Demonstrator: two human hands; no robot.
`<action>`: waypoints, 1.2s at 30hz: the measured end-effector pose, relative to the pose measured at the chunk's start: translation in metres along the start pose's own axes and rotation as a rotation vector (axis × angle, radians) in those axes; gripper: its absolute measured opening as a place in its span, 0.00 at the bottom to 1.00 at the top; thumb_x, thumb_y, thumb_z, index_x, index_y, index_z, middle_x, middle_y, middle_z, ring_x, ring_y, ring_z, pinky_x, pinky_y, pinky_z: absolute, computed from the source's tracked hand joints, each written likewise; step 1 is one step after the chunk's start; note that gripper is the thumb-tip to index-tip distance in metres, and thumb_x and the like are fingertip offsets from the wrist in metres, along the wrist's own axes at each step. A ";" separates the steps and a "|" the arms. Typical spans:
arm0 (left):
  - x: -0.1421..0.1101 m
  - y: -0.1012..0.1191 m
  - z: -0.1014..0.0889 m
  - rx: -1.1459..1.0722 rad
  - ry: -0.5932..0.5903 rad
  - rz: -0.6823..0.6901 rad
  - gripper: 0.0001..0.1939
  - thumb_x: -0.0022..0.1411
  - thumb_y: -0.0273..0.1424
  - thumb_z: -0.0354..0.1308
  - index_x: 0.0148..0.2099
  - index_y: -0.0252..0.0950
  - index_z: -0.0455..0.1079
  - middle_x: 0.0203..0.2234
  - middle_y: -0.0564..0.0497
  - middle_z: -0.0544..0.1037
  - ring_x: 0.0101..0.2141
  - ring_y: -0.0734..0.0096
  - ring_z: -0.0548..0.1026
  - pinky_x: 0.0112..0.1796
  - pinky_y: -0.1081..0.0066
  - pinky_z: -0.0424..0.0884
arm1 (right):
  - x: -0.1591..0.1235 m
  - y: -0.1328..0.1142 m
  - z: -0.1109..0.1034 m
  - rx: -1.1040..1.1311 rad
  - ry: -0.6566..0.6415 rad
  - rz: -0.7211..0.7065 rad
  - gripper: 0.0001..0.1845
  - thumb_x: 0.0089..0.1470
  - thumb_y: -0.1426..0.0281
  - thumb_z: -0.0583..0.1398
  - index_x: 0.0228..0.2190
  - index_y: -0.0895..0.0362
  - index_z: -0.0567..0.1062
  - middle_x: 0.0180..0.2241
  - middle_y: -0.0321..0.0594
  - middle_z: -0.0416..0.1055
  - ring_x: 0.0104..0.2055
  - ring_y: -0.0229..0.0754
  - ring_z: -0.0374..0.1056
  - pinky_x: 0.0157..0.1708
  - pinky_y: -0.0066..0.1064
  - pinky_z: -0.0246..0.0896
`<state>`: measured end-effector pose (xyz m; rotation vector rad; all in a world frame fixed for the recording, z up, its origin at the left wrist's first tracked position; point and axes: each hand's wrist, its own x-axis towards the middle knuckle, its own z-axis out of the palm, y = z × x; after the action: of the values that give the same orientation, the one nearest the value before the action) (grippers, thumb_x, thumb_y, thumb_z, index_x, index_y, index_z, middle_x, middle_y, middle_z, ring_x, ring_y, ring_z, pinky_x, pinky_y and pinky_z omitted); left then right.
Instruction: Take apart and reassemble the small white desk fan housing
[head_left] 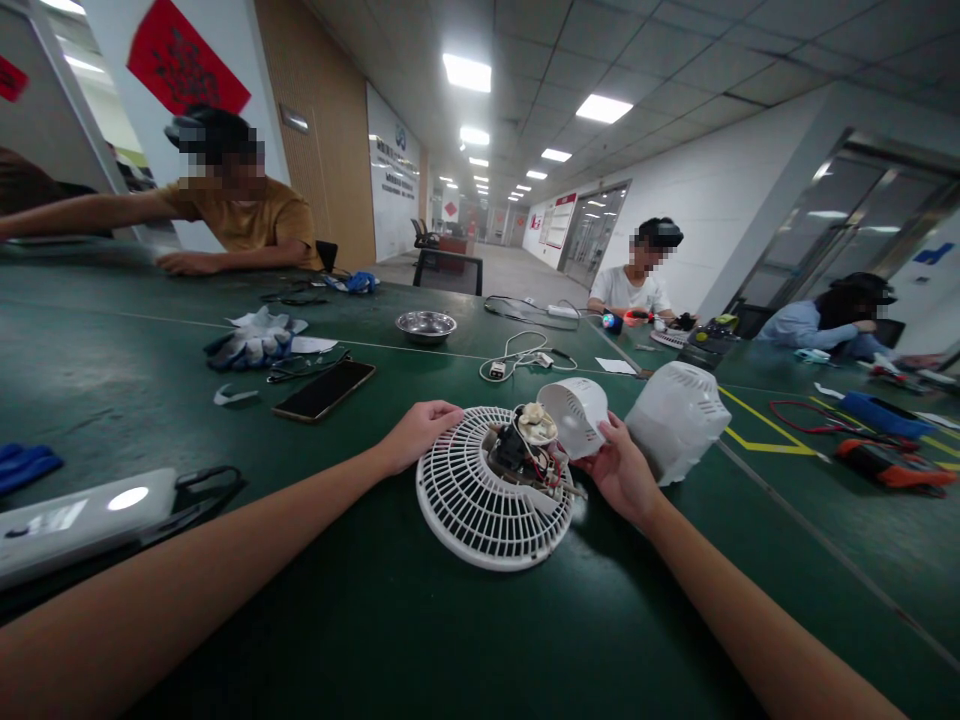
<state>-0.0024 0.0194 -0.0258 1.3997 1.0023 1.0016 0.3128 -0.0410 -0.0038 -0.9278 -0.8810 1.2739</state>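
Observation:
A round white fan grille [457,510] lies on the green table in front of me. On its middle sits a fan motor [517,445] with a cream-coloured gear housing and loose red and dark wires. My left hand [424,430] has its fingers closed over the grille's upper left rim. In my right hand [622,470] is a white plastic motor cover [577,410], gripped at its right edge and tilted beside the motor, its hollow side showing. Just right of that hand stands a larger white plastic housing [675,420].
A phone [325,390], gloves [255,340], a metal bowl [426,326] and a white cable [517,360] lie beyond the grille. A white power bank-like device [90,515] is at left, an orange multimeter [892,465] at right. Several people sit around the table.

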 end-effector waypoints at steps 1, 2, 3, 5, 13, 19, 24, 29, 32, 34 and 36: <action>0.000 0.001 0.000 -0.002 0.000 0.004 0.19 0.59 0.41 0.65 0.47 0.33 0.78 0.39 0.44 0.83 0.38 0.62 0.79 0.39 0.65 0.74 | -0.001 0.000 0.001 -0.004 -0.003 -0.006 0.24 0.53 0.63 0.64 0.50 0.43 0.63 0.42 0.30 0.77 0.35 0.42 0.76 0.36 0.40 0.74; -0.001 0.001 0.001 -0.002 0.002 0.010 0.19 0.59 0.41 0.65 0.47 0.33 0.78 0.39 0.44 0.82 0.37 0.63 0.79 0.39 0.65 0.74 | -0.002 -0.001 0.002 -0.014 -0.007 -0.015 0.25 0.53 0.63 0.64 0.50 0.43 0.62 0.42 0.30 0.76 0.36 0.42 0.77 0.37 0.40 0.74; -0.001 0.001 0.001 0.001 0.002 0.017 0.18 0.60 0.41 0.65 0.47 0.33 0.78 0.39 0.44 0.82 0.37 0.63 0.79 0.39 0.66 0.73 | -0.003 -0.001 0.004 -0.029 -0.015 -0.026 0.25 0.53 0.62 0.64 0.51 0.42 0.62 0.43 0.30 0.76 0.36 0.42 0.77 0.37 0.40 0.74; -0.002 0.002 0.002 0.009 0.013 0.022 0.16 0.60 0.40 0.64 0.45 0.33 0.78 0.37 0.44 0.82 0.36 0.64 0.78 0.38 0.66 0.73 | -0.006 -0.001 0.008 -0.066 -0.038 -0.065 0.26 0.54 0.61 0.63 0.52 0.41 0.61 0.44 0.30 0.76 0.37 0.44 0.77 0.39 0.43 0.74; -0.005 0.007 0.005 0.007 0.041 0.005 0.14 0.60 0.38 0.64 0.44 0.33 0.78 0.37 0.45 0.82 0.36 0.64 0.79 0.38 0.66 0.73 | -0.020 0.007 0.020 -0.456 -0.050 -0.494 0.44 0.51 0.59 0.67 0.61 0.44 0.49 0.56 0.46 0.69 0.50 0.51 0.73 0.51 0.50 0.71; -0.005 0.008 0.004 0.026 0.022 0.002 0.18 0.60 0.41 0.64 0.45 0.32 0.78 0.40 0.43 0.82 0.39 0.59 0.79 0.41 0.63 0.73 | -0.036 0.003 0.029 -0.894 -0.200 -0.667 0.44 0.51 0.61 0.68 0.63 0.46 0.53 0.55 0.48 0.68 0.52 0.54 0.70 0.53 0.53 0.69; -0.001 0.002 0.001 0.120 0.003 0.055 0.20 0.62 0.42 0.61 0.49 0.33 0.77 0.43 0.42 0.82 0.42 0.58 0.79 0.44 0.62 0.73 | -0.039 -0.005 0.032 -1.124 -0.250 -0.731 0.40 0.52 0.62 0.67 0.61 0.48 0.57 0.56 0.47 0.67 0.51 0.54 0.70 0.51 0.52 0.68; -0.005 0.001 -0.002 0.296 0.027 0.208 0.21 0.64 0.43 0.59 0.54 0.38 0.76 0.49 0.43 0.79 0.49 0.56 0.76 0.50 0.61 0.69 | -0.037 -0.002 0.028 -1.182 -0.293 -0.827 0.43 0.51 0.61 0.66 0.62 0.49 0.54 0.58 0.49 0.65 0.54 0.57 0.68 0.54 0.52 0.66; -0.010 0.005 -0.002 0.394 -0.029 0.353 0.21 0.65 0.41 0.58 0.57 0.41 0.74 0.57 0.44 0.74 0.58 0.54 0.70 0.57 0.59 0.64 | -0.036 0.001 0.025 -1.187 -0.313 -0.854 0.43 0.51 0.61 0.66 0.63 0.49 0.54 0.59 0.50 0.64 0.56 0.57 0.67 0.55 0.51 0.65; -0.013 0.007 -0.002 0.467 -0.085 0.432 0.22 0.66 0.42 0.57 0.59 0.42 0.73 0.60 0.45 0.72 0.61 0.52 0.66 0.61 0.56 0.60 | -0.035 0.001 0.022 -1.173 -0.314 -0.822 0.41 0.52 0.61 0.65 0.63 0.50 0.54 0.59 0.50 0.64 0.56 0.56 0.67 0.55 0.50 0.65; -0.016 0.010 -0.002 0.571 -0.155 0.495 0.23 0.66 0.43 0.55 0.61 0.43 0.70 0.62 0.46 0.70 0.62 0.51 0.65 0.62 0.51 0.57 | -0.033 0.001 0.020 -1.153 -0.332 -0.771 0.41 0.54 0.60 0.64 0.63 0.51 0.53 0.58 0.50 0.65 0.55 0.55 0.68 0.54 0.50 0.65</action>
<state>-0.0089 0.0040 -0.0164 2.2413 0.8774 0.9708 0.2905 -0.0727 0.0016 -1.0487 -2.0806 0.1491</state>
